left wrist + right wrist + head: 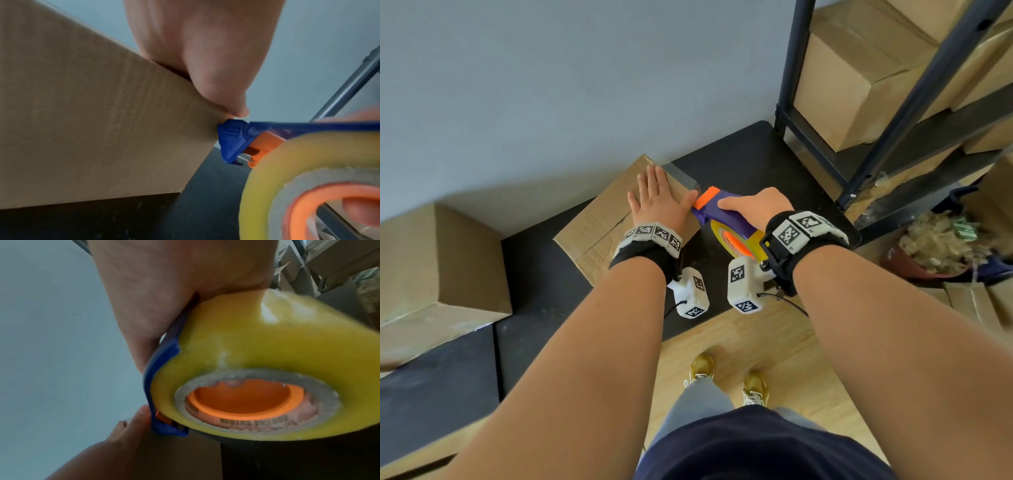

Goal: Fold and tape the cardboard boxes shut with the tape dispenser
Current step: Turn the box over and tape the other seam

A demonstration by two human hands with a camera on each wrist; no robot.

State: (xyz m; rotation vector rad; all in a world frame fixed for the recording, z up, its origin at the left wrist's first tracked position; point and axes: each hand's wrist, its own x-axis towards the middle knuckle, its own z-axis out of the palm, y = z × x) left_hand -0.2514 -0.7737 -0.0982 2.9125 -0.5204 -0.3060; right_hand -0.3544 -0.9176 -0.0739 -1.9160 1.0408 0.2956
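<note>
A small cardboard box lies on the black table with its flaps folded down. My left hand lies flat on its top with straight fingers, thumb out toward the dispenser. My right hand grips the blue and orange tape dispenser, whose yellow tape roll hangs below the wrist. The dispenser's blue nose touches the box's right edge, just under my left thumb. In the right wrist view the tape roll fills the frame, with my left hand beneath it.
A larger closed cardboard box stands at the table's left. A dark metal shelf rack with several cardboard boxes rises at the right. A pot of packing filler sits on the floor beside it. The grey wall runs behind the table.
</note>
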